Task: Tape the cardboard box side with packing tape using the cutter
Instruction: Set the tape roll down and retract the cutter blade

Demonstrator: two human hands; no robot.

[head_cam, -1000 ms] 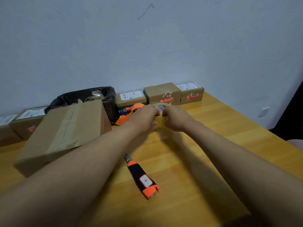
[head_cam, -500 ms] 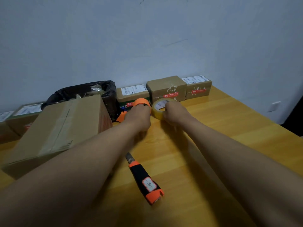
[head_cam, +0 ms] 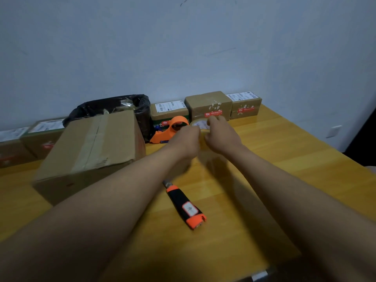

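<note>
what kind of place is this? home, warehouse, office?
Probably a small parcel-packing spot in a plain room, not a warehouse. Cues: sealed parcels with shipping labels lined along the wall, an orange tape dispenser and utility knife on a wooden table, a lined bin.

Wall (head_cam: 183, 47): plain, pale grey-blue, with a few dark scuff marks near the top. Wall socket (head_cam: 333, 131): white, low on the right. Table (head_cam: 295, 159): yellow wood-grain top, glossy, its far edge against the wall. Dark opening at the far right edge. Lighting: dim and even.
</note>
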